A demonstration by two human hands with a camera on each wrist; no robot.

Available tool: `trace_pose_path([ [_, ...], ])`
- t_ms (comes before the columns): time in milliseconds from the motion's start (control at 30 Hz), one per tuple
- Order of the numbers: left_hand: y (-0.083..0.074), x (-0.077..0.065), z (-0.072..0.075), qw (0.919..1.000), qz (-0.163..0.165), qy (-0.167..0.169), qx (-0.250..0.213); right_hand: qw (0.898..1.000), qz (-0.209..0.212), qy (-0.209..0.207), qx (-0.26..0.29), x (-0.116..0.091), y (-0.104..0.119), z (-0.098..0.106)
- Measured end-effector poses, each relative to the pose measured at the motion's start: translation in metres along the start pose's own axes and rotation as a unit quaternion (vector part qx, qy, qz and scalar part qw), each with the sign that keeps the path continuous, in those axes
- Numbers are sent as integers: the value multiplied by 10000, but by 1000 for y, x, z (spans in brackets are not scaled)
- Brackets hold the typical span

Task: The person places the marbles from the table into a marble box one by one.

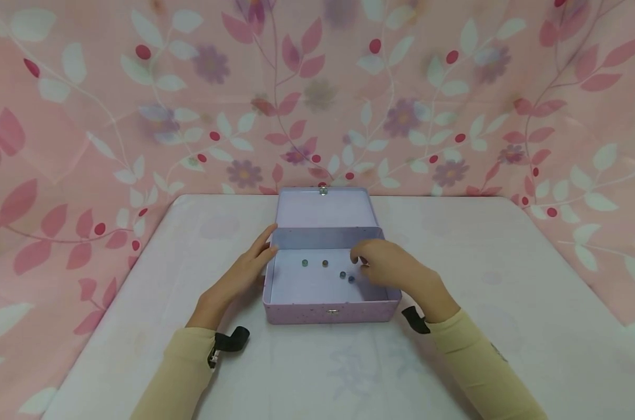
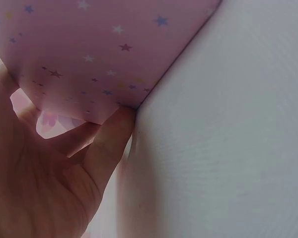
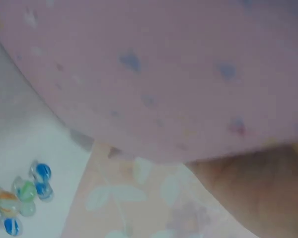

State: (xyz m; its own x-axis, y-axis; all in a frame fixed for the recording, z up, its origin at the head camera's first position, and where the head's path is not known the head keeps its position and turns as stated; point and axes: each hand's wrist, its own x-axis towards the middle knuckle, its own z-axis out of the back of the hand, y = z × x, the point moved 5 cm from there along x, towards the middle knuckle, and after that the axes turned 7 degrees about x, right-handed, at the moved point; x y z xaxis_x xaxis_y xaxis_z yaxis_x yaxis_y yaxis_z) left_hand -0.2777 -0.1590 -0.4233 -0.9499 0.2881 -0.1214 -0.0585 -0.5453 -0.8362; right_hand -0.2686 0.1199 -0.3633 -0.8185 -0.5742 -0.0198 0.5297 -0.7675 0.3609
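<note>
A lilac tin box with a star pattern stands open, its lid tipped back. Several small glass marbles lie on its floor: a green one, an amber one, a bluish-green one and a dark blue one. My left hand rests against the box's left side with fairly straight fingers at the rim; its thumb touches a lower corner. Inside the right part of the box, my right hand has bent fingers near the marbles; I cannot tell whether they hold one.
The box stands on a white cloth-covered table, near its far edge. A pink floral curtain hangs right behind. Black wrist mounts stick out from the sleeves. In the right wrist view the starry box wall fills the upper part.
</note>
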Motion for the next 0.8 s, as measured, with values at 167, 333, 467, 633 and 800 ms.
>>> trace_pose_path([
  [167, 0, 0, 0, 10000, 27, -2, 7, 9999, -6, -124, -2, -3, -1, 15],
  [333, 1, 0, 0, 10000, 70, -12, 24, 9994, 69, -317, 154, -6, -6, 22],
  [467, 2, 1, 0, 9999, 98, 9, 20, 9980, 22, -556, 297, -9, -11, 29],
  [633, 2, 1, -1, 10000, 78, 55, -5, 9961, -107, -758, 437, -12, -20, 38],
  [800, 3, 1, -1, 9999, 104, 58, 15, 9951, -63, -769, 613, -15, -25, 43],
])
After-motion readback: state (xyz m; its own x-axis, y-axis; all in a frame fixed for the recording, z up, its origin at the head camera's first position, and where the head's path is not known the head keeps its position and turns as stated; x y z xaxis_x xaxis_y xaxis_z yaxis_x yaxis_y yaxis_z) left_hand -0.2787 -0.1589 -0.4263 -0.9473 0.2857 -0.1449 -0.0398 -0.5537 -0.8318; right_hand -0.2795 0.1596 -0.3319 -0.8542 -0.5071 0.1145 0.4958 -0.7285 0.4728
